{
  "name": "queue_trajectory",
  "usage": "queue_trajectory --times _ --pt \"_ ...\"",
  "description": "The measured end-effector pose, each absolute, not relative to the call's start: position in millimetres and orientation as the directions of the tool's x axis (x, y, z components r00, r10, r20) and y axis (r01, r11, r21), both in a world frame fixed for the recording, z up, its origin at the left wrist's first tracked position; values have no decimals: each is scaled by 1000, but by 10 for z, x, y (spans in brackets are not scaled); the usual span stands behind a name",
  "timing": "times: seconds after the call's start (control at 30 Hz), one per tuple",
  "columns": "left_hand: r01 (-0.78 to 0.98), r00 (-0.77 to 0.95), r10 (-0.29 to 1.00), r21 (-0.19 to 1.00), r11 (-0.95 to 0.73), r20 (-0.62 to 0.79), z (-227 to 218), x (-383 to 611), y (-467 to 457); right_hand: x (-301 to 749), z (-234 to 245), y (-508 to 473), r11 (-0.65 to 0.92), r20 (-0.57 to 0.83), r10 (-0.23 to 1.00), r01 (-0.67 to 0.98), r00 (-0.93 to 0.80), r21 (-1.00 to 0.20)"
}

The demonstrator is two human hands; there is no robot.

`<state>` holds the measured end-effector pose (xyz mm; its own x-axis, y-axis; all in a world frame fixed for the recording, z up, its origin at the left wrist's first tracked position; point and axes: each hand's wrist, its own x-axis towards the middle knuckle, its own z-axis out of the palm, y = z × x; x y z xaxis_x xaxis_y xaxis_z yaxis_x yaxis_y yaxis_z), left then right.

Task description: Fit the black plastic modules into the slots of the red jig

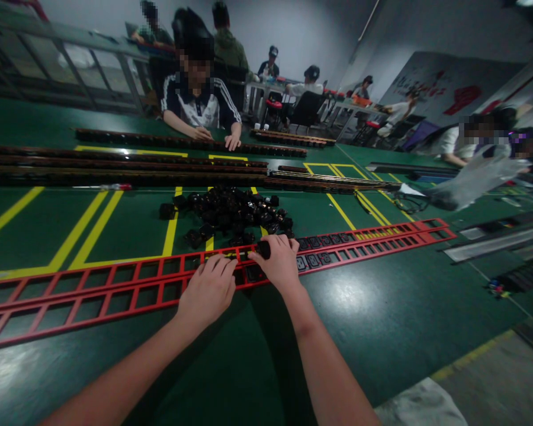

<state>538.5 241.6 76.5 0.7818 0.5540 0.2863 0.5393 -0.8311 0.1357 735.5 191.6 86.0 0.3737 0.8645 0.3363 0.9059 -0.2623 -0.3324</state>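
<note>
A long red ladder-like frame (146,273) with two rows of square openings lies across the green table. My right hand (279,260) pinches a small black socket module (263,249) just above the frame's upper row. My left hand (209,285) lies over the frame with its fingers bent round the rails; its thumb is hidden. Right of my hands, several black socket modules (312,260) sit in the openings, and one dark module (254,273) sits in the lower row between my hands. Behind the frame is a loose pile of black modules (235,210).
Long dark strips (124,168) lie across the table behind the pile, with a red-handled screwdriver (118,187) before them. A co-worker (198,94) sits opposite, hands on another strip. Clear plastic bag (475,177) and metal profiles (497,242) lie at right.
</note>
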Motion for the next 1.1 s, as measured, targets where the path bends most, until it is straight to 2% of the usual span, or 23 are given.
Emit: queue_trajectory --times 0.47,0.7,0.93,1.1 --pt "537 780 554 144 -831 292 761 5384 2421 7355 876 1919 -284 339 839 874 425 -394" --pt "541 782 549 116 -833 295 757 5389 2416 7346 840 1930 -238 367 864 922 344 -306" --pt "539 784 550 125 -833 288 767 5381 2417 7324 890 1927 -248 319 893 939 317 -240" --pt "541 780 556 137 -830 287 778 5384 2417 7326 883 1908 -196 332 904 951 270 -241"
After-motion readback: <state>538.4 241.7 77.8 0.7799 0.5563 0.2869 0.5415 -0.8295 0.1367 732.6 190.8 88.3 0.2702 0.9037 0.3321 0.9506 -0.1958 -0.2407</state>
